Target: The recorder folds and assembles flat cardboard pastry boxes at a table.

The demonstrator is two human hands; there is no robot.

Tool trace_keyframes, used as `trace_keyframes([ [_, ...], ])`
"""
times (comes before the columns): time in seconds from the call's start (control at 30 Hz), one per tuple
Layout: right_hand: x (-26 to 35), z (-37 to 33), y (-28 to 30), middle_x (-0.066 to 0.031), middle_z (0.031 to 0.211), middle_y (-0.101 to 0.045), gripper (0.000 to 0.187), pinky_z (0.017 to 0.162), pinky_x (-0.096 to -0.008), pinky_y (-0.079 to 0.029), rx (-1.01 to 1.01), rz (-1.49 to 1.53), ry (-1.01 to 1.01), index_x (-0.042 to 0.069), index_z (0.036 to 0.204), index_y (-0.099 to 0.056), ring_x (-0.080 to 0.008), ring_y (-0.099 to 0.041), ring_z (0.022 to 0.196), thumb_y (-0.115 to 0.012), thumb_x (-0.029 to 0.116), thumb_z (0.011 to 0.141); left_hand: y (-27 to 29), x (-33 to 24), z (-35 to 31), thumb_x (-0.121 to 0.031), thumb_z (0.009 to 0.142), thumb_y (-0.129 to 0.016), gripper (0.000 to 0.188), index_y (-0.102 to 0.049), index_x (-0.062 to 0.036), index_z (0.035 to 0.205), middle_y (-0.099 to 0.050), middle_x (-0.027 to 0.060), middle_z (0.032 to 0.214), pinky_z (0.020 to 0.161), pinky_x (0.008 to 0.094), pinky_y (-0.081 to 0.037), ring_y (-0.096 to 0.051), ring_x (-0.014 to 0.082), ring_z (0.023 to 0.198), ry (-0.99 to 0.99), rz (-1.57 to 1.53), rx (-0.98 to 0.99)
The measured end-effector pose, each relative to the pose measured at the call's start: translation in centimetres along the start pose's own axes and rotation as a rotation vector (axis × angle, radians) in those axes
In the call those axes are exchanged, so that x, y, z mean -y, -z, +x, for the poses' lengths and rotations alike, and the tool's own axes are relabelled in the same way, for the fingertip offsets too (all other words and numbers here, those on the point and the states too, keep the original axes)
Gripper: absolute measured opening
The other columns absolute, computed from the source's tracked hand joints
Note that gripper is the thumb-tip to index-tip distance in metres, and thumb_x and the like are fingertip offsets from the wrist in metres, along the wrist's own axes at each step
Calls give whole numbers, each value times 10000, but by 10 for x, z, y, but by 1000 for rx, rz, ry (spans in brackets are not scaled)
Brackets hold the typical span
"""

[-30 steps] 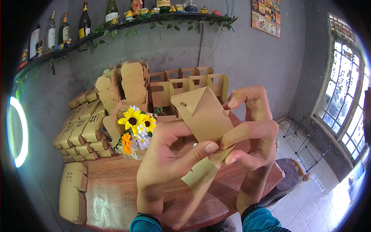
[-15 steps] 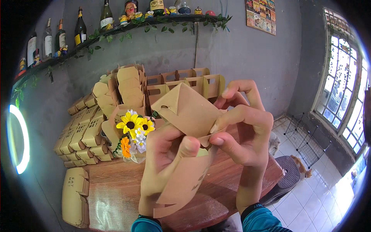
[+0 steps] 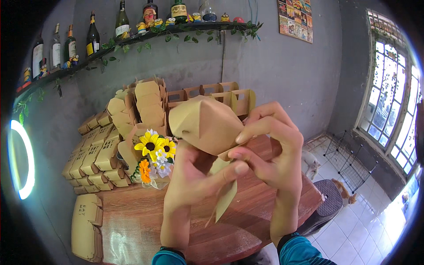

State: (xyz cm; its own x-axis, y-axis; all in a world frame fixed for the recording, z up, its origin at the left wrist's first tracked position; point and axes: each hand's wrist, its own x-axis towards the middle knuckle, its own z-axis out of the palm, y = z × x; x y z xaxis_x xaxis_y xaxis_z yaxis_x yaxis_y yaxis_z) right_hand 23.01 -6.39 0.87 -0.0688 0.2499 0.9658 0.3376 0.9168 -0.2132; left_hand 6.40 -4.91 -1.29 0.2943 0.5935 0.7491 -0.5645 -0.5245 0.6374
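A partly folded brown cardboard box (image 3: pixel 216 126) is held up over the wooden table (image 3: pixel 141 216), tilted, with a pointed corner upward. My left hand (image 3: pixel 190 176) grips it from below, its thumb pressed near a lower flap (image 3: pixel 226 201) that hangs down. At the box's right edge, my right hand (image 3: pixel 276 148) pinches the cardboard between thumb and fingers. A small slot shows in the box's left face. Part of the left fingers is hidden behind the box.
Folded boxes (image 3: pixel 106 157) are piled at the back left, beside open cardboard carriers (image 3: pixel 243 99). Artificial flowers (image 3: pixel 152 152) stand near my left hand. A stack of flat cardboard (image 3: pixel 84 227) lies at the left table edge. A dark stool (image 3: pixel 324 201) and cats are at right.
The box has turned and bulges more, and its hanging flap has swung edge-on. My left thumb has moved right toward the right thumb, and the right hand has shifted slightly left.
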Motion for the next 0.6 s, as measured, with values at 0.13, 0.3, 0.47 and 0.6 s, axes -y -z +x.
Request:
trace_keyframes([
  [0.13, -8, 0, -1, -60, 921, -583, 224, 747, -324, -507, 77, 10, -13, 78, 870, -742, -201, -617, 844, -849, 53, 675, 17, -5, 3, 14, 713, -836, 696, -502, 3, 1323, -629, 85, 1222, 972, 351, -501, -614, 178, 1134, 154, 167, -27],
  [0.3, -2, 1, -9, -66, 970, -600, 262, 830, -318, -517, 138, 106, -86, 78, 972, -759, -188, -629, 883, -816, 32, 721, 24, -9, -2, 1, 708, -846, 662, -530, 4, 1290, -643, 79, 1193, 933, 332, -522, -633, 171, 1097, 99, 158, -3],
  [0.47, -7, 1, -3, -87, 1069, -660, 285, 892, -310, -506, 210, 303, -131, 39, 1058, -747, -177, -637, 927, -776, 6, 777, 23, -13, -1, 6, 762, -811, 581, -533, 0, 1272, -645, 77, 1157, 928, 296, -509, -623, 146, 1070, 75, 186, 8],
  [0.6, -8, -2, -4, -96, 1021, -696, 293, 871, -294, -504, 132, 397, -187, -22, 1073, -715, -156, -635, 933, -778, -4, 788, 19, -13, -6, 23, 770, -780, 551, -538, -4, 1265, -648, 76, 1152, 920, 301, -510, -619, 143, 1072, -38, 141, 10],
])
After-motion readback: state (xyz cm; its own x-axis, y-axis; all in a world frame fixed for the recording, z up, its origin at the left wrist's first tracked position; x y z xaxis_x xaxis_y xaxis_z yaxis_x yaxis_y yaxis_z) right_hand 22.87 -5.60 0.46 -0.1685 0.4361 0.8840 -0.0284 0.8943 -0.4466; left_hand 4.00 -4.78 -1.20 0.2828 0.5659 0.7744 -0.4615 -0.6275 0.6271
